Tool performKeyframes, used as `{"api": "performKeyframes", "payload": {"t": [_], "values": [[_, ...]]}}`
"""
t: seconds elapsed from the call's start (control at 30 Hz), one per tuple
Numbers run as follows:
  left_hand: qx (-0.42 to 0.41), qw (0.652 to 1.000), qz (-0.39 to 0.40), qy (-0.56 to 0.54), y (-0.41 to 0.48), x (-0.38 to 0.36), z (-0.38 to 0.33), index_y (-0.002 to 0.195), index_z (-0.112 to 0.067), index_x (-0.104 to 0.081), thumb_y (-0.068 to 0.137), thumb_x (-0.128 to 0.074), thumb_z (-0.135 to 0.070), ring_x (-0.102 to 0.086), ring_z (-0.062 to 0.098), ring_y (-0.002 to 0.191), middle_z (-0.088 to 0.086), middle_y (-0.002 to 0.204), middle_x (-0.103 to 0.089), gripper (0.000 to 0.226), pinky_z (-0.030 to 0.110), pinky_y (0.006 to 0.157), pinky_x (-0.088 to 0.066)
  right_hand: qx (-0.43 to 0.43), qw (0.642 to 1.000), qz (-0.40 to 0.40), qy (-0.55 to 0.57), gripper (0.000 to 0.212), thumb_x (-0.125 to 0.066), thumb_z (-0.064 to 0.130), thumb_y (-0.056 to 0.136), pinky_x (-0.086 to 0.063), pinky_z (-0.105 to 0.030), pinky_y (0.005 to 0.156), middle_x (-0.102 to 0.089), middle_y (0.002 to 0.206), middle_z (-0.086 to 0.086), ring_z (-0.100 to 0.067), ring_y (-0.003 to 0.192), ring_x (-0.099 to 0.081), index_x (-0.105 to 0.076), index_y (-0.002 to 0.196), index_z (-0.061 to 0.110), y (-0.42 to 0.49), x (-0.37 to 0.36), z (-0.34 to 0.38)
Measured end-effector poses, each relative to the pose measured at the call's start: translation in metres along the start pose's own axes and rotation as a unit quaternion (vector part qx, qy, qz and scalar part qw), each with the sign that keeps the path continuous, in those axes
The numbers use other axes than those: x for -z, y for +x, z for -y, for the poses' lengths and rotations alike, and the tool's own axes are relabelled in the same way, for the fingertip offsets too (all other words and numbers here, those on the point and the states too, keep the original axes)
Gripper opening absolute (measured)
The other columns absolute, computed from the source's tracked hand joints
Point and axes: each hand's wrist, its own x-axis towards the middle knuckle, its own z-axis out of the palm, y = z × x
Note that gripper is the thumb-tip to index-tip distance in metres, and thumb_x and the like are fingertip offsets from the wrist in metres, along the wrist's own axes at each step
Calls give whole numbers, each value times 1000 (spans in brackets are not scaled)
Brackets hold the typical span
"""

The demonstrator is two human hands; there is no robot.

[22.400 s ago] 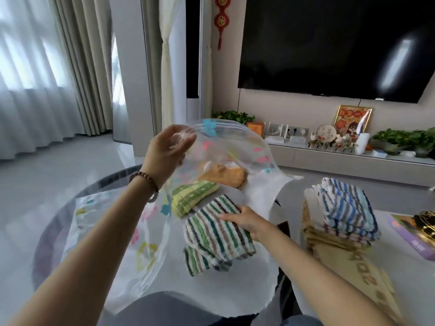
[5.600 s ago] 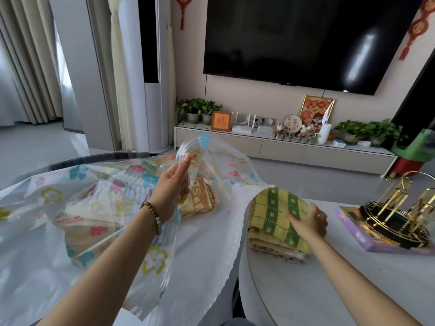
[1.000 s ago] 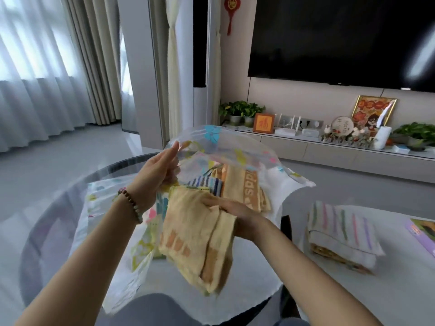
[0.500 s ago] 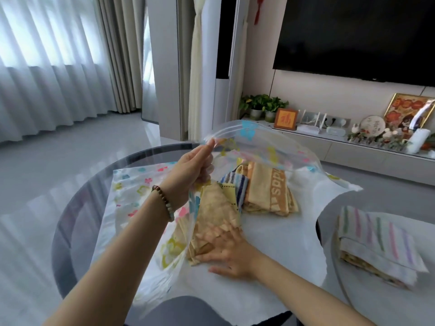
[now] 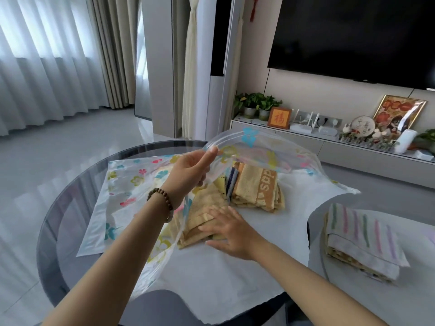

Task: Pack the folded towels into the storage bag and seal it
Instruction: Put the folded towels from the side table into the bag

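Nearest the camera, two bare forearms are reaching out over a round glass table [image 5: 70, 208], where a clear storage bag [image 5: 124, 184] printed with coloured flowers is lying with its mouth facing the person. Just beyond the wrist, the right hand [image 5: 227, 231] is lying flat with fingers spread, gripping nothing, pressing down on a folded tan towel [image 5: 202, 208] that is sitting just inside the bag's mouth on the white lower sheet. Above and to the left of it, the left hand [image 5: 190, 171], with a bead bracelet [image 5: 161, 201] on its wrist, is pinching the upper edge of the bag between thumb and fingers and lifting it so the opening is arching up. Deeper inside the bag, an orange towel with white lettering [image 5: 257, 187] is lying on other folded towels, with a blue striped one [image 5: 231, 182] standing beside it. Off to the right, on a separate white table [image 5: 353, 300], a small stack of folded towels [image 5: 362, 241] is waiting outside the bag, topped by a pale one with coloured stripes. Farther back, a low cabinet [image 5: 329, 147] with plants and ornaments is running along the wall under a large dark television [image 5: 353, 36].
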Motion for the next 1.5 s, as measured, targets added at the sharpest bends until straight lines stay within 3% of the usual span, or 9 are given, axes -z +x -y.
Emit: {"api": "performKeyframes", "payload": {"t": [0.17, 0.33, 0.43, 0.53, 0.7, 0.87, 1.1, 1.27, 1.5], "values": [[-190, 910, -120, 349, -20, -40, -33, 131, -20, -44, 71, -60, -57, -54, 11, 98, -1, 111, -58, 72, 23, 81, -45, -56, 979, -192, 43, 32, -48, 46, 92, -36, -24, 102, -56, 132, 6, -4, 120, -48, -66, 110, 26, -105, 50, -19], [-329, 913, 4, 241, -42, -153, -46, 109, -24, -60, 85, -56, -42, -57, 0, 89, -7, 101, -65, 30, 13, 77, -47, -239, 915, -315, 76, 8, -63, 18, 88, -44, -9, 81, -63, 98, 1, -7, 94, -59, -67, 82, 15, -221, 70, -76], [-215, 930, 227, 196, -46, -240, -16, 101, -21, -65, 92, -51, -36, -64, 7, 83, -3, 93, -71, 23, 26, 77, -51, -368, 845, -371, 112, 14, -65, 2, 85, -37, -6, 86, -64, 100, -7, -15, 101, -58, -65, 89, 15, -275, 70, -116], [-51, 904, 350, 241, -33, -316, 38, 134, -13, -45, 96, -44, -36, -50, 22, 122, 9, 138, -50, 44, 31, 101, -39, -501, 733, -400, 227, 24, -64, 3, 86, -40, -23, 97, -58, 123, -19, -33, 118, -53, -61, 110, 2, -310, 66, -157], [154, 902, 274, 297, 18, -378, 108, 148, -12, 3, 89, -47, -52, -3, 33, 144, 12, 157, 9, 87, 45, 116, -13, -604, 618, -352, 360, 77, -69, 29, 85, -29, -35, 111, -30, 154, -11, -25, 140, -33, -28, 147, 8, -324, 52, -201], [300, 915, 206, 173, 55, -400, 153, 147, -4, 0, 91, -43, -52, -26, 36, 138, 18, 155, -17, 86, 44, 111, -26, -617, 541, -338, 462, 89, -69, 41, 82, -34, -31, 97, -35, 150, -10, -24, 134, -40, -20, 149, 9, -315, 31, -244], [282, 945, 160, 30, 47, -401, 179, 137, -10, -23, 93, -45, -42, -57, 28, 99, 11, 121, -51, 59, 35, 74, -56, -585, 549, -371, 467, 58, -78, 26, 77, -55, -40, 83, -63, 120, -13, -27, 103, -63, -51, 124, 7, -303, 8, -248], [288, 928, 220, 89, 27, -371, 165, 123, -14, -38, 82, -57, -54, -57, 14, 83, -1, 101, -55, 60, 22, 58, -46, -572, 542, -347, 509, 53, -76, 25, 78, -52, -29, 67, -66, 113, -8, -20, 94, -65, -51, 122, 10, -330, 5, -193], [156, 921, 241, 263, -34, -346, 154, 130, -15, -40, 82, -60, -47, -57, 24, 104, 8, 125, -54, 61, 30, 84, -48, -563, 589, -333, 475, 43, -74, 17, 80, -48, -39, 99, -66, 116, -9, -22, 107, -63, -55, 119, 11, -364, -10, -113]]}}
